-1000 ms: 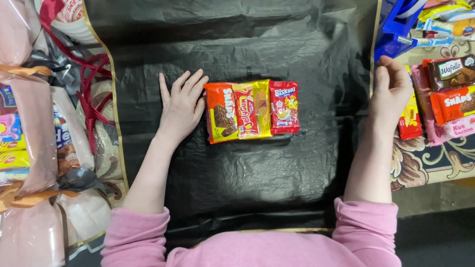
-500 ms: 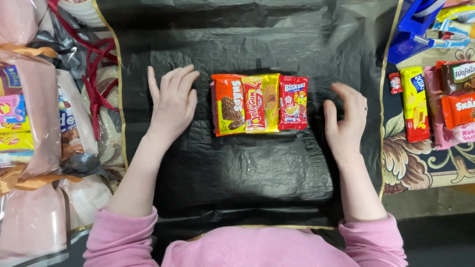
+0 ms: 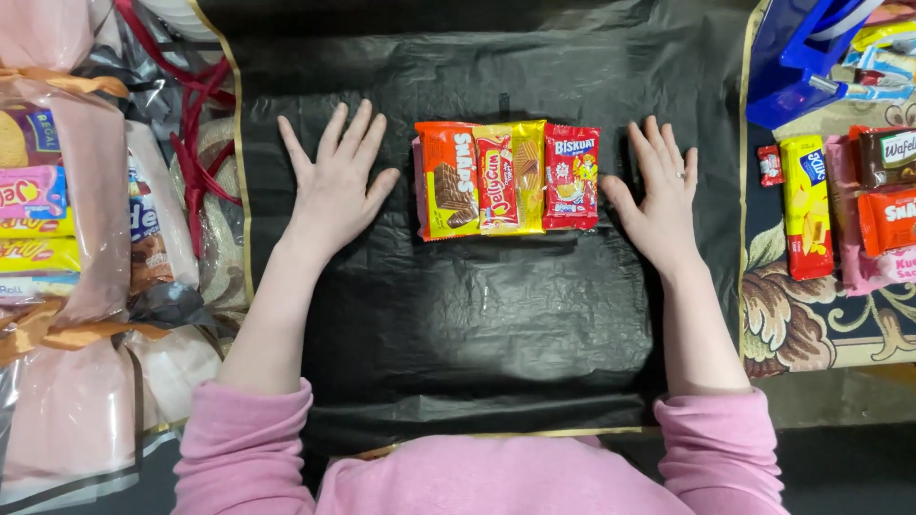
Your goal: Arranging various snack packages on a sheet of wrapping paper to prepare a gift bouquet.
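blue bag (image 3: 801,57) running off the top edge | wrapped bundles (image 3: 57,238) getting cut by the left edge | brown and red packets (image 3: 887,191) slipping past the right edge | yellow packet (image 3: 523,176) lying partly hidden under its red neighbour (image 3: 496,186)

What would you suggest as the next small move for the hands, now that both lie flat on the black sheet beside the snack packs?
Probably bring the left hand and right hand inward to square up the row of snack packs. Both hands rest open and empty on the black sheet, flanking the row without touching it.
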